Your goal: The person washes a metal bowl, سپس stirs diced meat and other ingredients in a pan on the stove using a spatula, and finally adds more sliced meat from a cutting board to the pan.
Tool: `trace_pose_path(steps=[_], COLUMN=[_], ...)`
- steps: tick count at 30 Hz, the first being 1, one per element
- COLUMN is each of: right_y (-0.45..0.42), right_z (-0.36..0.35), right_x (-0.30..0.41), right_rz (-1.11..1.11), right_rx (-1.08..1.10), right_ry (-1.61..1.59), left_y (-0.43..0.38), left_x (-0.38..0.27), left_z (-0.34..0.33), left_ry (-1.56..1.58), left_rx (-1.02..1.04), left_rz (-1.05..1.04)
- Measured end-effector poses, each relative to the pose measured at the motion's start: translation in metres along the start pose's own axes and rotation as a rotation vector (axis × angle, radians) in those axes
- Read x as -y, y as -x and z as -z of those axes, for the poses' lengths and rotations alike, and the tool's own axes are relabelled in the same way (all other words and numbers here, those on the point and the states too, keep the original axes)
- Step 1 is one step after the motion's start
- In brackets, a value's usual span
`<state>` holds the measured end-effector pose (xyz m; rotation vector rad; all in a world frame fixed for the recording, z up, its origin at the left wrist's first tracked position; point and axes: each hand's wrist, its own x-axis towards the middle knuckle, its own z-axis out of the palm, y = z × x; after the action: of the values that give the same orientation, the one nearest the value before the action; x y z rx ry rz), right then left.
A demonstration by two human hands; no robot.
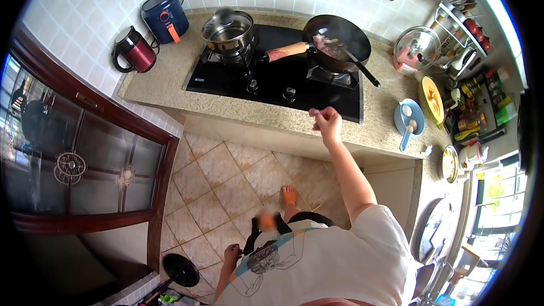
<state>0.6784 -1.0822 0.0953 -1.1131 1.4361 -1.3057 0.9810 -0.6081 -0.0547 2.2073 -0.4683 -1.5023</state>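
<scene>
My right hand point(328, 124) is over the counter's front edge, just before the gas hob point(272, 80). Its fingers are drawn together; a small pinkish spot shows at the tips, and I cannot tell whether it is a held thing or a fingertip. My left hand point(233, 253) hangs low by my body, fingers loosely curled. A black wok point(357, 29) with a wooden handle point(287, 52) sits on the right burner. Pieces of pinkish meat point(321, 42) lie inside, and a spatula point(361, 67) leans over its rim. On the left burner stands a lidded steel pot point(227, 34).
Right of the hob are a blue bowl point(401, 121) with eggs, a cut melon point(431, 100) and a glass lid point(417, 49). An air fryer point(165, 17) and a red kettle point(140, 53) stand left. A glazed door point(97, 148) borders the tiled floor point(225, 178).
</scene>
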Motion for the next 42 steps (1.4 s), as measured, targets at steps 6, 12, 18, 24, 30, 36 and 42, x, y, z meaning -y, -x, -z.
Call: trace_pose_path(steps=[6, 12, 18, 24, 30, 36, 42], right_y=[-0.072, -0.055, 0.033, -0.027, -0.096, -0.118, -0.098], right_z=[0.009, 0.035, 0.080, 0.126, 0.131, 0.116, 0.150], right_x=[0.130, 0.136, 0.121, 0.135, 0.114, 0.126, 0.199], right_rz=[0.388, 0.576, 0.507, 0.559, 0.246, 0.331, 0.459], right_rx=[-0.231, -0.195, -0.062, -0.298, 0.070, 0.030, 0.060], right_ry=[0.115, 0.485, 0.921, 1.297, 1.440, 1.617, 1.624], left_y=[-0.009, -0.017, -0.032, -0.105, -0.090, -0.104, -0.112], left_x=[-0.003, 0.008, -0.003, -0.115, -0.371, -0.525, -0.597], left_z=[0.021, 0.038, 0.050, 0.053, 0.005, -0.051, -0.081], left_ry=[-0.062, 0.053, -0.063, -0.241, -0.079, 0.027, 0.002], left_rx=[0.005, -0.025, 0.017, -0.165, -0.069, 0.054, 0.073], left_rz=[-0.057, -0.054, -0.130, -0.712, -1.039, -1.259, -1.308])
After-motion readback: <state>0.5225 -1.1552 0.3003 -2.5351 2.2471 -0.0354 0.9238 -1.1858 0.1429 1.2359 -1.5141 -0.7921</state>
